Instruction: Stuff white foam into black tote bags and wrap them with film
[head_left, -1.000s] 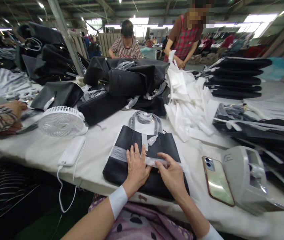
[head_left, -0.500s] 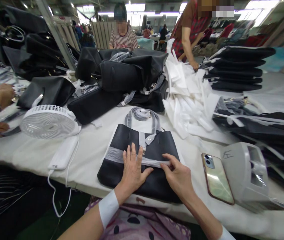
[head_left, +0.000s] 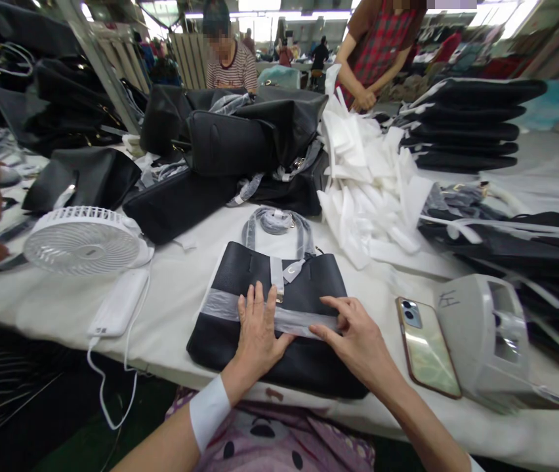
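White cloth bears a black bag at its near edge; the left hand lies flat atop the bag, gripping nothing, the right hand half-curled at the clear band, hold hard to tell.

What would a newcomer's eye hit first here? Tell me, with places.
The black bag in the near middle, a translucent band across its front. Behind it rises a heap of black bags, with loose white material piled to its right. The white fan stands out at left.
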A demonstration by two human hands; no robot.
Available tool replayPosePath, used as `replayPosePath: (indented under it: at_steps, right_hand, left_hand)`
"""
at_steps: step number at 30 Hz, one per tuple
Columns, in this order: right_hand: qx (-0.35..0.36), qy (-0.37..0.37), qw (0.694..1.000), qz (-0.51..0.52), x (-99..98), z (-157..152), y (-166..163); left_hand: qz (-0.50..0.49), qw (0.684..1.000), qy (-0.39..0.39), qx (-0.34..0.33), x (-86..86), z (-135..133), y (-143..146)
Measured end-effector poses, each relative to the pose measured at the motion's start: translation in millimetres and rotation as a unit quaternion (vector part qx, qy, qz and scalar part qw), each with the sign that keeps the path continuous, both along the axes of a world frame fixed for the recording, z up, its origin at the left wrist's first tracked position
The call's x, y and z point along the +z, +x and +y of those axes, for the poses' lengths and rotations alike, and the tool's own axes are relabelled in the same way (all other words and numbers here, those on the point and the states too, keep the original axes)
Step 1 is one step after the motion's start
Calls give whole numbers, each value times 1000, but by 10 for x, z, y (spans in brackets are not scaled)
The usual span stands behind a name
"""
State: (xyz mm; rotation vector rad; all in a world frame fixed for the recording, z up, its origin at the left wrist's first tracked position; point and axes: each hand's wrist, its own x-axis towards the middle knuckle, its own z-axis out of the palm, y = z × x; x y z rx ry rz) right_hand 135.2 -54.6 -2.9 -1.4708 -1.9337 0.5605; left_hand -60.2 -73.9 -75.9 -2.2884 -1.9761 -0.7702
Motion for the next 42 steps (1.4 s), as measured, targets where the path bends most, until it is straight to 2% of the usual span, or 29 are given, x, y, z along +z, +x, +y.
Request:
replayPosePath:
  at_steps: [3, 10, 15, 21, 23, 32, 36, 38, 40, 42]
  right_hand:
    - [-16, 28, 998, -45, -41, 35, -22]
    - [15, 81, 981, -178, -160, 19, -63]
    - [26, 111, 957, -268, -325, 77, -49]
    - [46, 131, 962, -235, -413, 111, -3]
    - [54, 129, 967, -211, -423, 109, 7]
    - [30, 117, 984, -131, -485, 101, 5]
    - [-19, 74, 996, -36, -339, 83, -15]
    - [-64, 41, 996, 44, -187, 51, 139]
    - [-150, 48, 983, 91, -32, -3, 484]
    - [-281, 109, 947, 110, 88, -96, 1002]
  left_hand:
    - [5, 1000, 0, -2, 25, -1, 3]
    - [15, 1000, 3, -6, 33, -11, 0]
    - [66, 995, 10, -71, 50, -56, -70]
    - [166, 956, -7, -243, 127, -73, -135]
    - [179, 945, -22, -273, 141, -92, -75]
    - [106, 972, -50, -204, 121, -317, 389]
    - [90, 978, -36, -182, 127, -311, 428]
    - [87, 980, -24, -175, 130, -318, 440]
    - [83, 982, -11, -170, 125, -341, 455]
    - [80, 983, -2, -165, 102, -364, 467]
